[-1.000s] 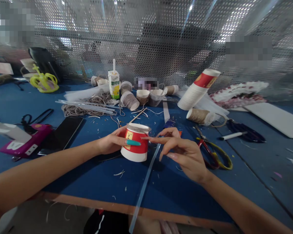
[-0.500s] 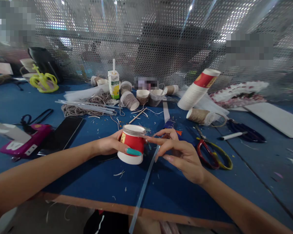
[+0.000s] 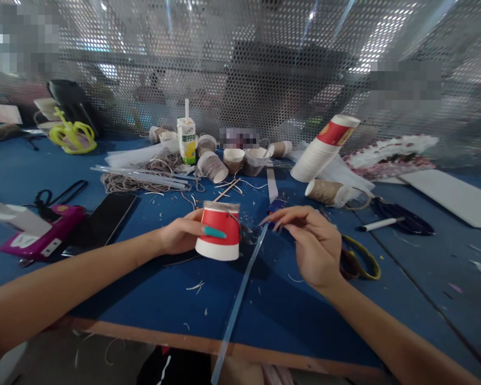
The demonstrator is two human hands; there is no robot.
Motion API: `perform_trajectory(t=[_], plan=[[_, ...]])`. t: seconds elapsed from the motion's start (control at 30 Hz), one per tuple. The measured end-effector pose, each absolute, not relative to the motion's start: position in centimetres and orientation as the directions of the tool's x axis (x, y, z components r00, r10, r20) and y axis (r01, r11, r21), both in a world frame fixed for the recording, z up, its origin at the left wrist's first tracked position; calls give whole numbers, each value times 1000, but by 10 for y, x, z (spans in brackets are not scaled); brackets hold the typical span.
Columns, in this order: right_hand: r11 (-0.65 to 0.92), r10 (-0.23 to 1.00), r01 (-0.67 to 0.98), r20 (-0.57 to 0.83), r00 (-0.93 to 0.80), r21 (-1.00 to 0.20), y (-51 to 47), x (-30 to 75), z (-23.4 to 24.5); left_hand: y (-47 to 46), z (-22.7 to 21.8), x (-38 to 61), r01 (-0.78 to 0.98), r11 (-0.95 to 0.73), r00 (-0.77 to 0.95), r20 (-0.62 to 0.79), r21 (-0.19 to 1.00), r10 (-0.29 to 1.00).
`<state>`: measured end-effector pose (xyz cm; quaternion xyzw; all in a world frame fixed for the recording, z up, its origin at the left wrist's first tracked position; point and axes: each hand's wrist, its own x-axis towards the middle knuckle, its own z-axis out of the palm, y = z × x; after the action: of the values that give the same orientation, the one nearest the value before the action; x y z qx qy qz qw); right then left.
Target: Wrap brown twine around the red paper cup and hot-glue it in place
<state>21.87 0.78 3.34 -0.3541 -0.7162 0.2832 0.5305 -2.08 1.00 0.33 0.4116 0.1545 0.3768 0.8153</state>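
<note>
My left hand [image 3: 181, 234] grips an upside-down red and white paper cup [image 3: 218, 231] just above the blue table [image 3: 152, 291], thumb with a teal nail across its side. A band of thin cord runs round the cup's upper end. My right hand [image 3: 312, 240] is to the right of the cup, fingers curved and pinched together near a thin strand close to the cup. What the fingertips pinch is too small to make out. A long clear glue stick [image 3: 240, 291] lies on the table between my hands.
Scissors [image 3: 358, 256] lie right of my right hand. A tilted stack of paper cups [image 3: 324, 147], cord-wrapped cups [image 3: 213, 164], a juice carton [image 3: 187, 139], a cord bundle [image 3: 136, 179], a phone [image 3: 102, 216], a pink glue gun [image 3: 40, 235] and a marker [image 3: 379, 223] surround me. Perforated metal screen behind.
The cup has been turned and tipped more upright in my left hand. My right hand has left the cup's rim and moved right, its fingers curling together.
</note>
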Motion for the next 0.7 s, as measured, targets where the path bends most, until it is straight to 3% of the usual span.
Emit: perform_trajectory(t=[0.07, 0.17, 0.27, 0.37, 0.5, 0.6, 0.7], plan=[[523, 820, 494, 568, -70, -694, 17, 222, 32, 11, 5, -20, -504, 389, 661, 54, 771, 749], [273, 868, 865, 495, -34, -420, 33, 231, 28, 13, 4, -20, -514, 395, 638, 32, 761, 769], [111, 952, 961, 304, -30, -252, 42, 241, 22, 14, -1, -23, -510, 379, 603, 7, 772, 798], [78, 969, 983, 244, -35, -167, 44, 244, 21, 14, -3, -24, -484, 350, 584, -2, 802, 812], [51, 977, 978, 215, -6, -202, 43, 242, 27, 11, 1, -21, -444, 322, 564, -18, 836, 825], [128, 980, 944, 182, -75, -304, 44, 243, 31, 12, 4, -18, -423, 293, 536, -24, 857, 844], [182, 972, 926, 204, -118, -332, 45, 242, 32, 13, 3, -17, -432, 259, 513, 0, 864, 858]])
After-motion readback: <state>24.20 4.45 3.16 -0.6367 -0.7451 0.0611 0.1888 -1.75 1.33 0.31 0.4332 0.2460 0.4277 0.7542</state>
